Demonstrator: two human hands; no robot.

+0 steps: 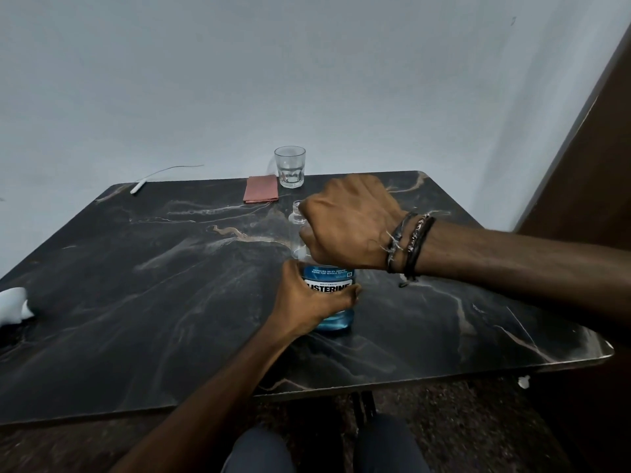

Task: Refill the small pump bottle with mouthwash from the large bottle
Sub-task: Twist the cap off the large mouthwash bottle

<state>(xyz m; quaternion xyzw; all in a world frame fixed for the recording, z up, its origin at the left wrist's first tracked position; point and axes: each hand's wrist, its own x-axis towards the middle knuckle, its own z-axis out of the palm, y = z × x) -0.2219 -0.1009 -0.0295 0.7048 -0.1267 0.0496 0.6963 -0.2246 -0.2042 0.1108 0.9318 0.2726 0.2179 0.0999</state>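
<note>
Black marble-patterned tabletop [136, 285] carries a blue Listerine mouthwash bottle [333, 285] standing upright near the middle. Left hand [307, 295] wraps its body; right hand [348, 223] curls over its top, cap hidden. Just behind stands a small clear bottle [296, 213], uncapped.

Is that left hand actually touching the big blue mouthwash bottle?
Touching. The head view shows the left hand wrapped around the large bottle, its fingers curled across the label with no gap.
</note>
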